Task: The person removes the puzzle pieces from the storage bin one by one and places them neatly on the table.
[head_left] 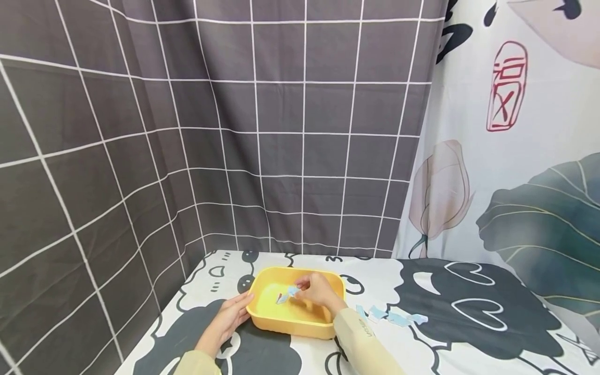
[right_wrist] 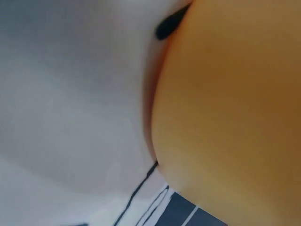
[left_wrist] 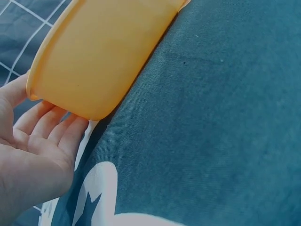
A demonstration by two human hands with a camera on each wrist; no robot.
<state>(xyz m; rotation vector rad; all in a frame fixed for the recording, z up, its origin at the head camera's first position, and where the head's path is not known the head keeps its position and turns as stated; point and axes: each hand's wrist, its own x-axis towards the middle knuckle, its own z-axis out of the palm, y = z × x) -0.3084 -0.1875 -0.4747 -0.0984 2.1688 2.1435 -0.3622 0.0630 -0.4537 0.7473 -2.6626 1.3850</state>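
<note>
A yellow plastic basin [head_left: 295,327] sits on the patterned cloth. My left hand [head_left: 229,316] grips its left end; in the left wrist view the thumb is at the rim and the fingers [left_wrist: 68,129] lie against the outer wall. My right hand [head_left: 320,290] reaches over the right side into the basin, its fingertips pinching a small flat pale blue piece [head_left: 292,290] with an irregular outline. Close beside it, inside the basin, is another small piece [head_left: 282,298], pale blue with a reddish mark. Only the basin's outer wall [right_wrist: 225,103] and the cloth show in the right wrist view.
Several similar pale blue pieces [head_left: 398,319] lie in a row on the cloth, right of the basin. The cloth [head_left: 365,349] has a black-and-white cartoon print. Behind hangs a dark grid curtain [head_left: 281,151], with a white printed curtain [head_left: 461,109] at the right.
</note>
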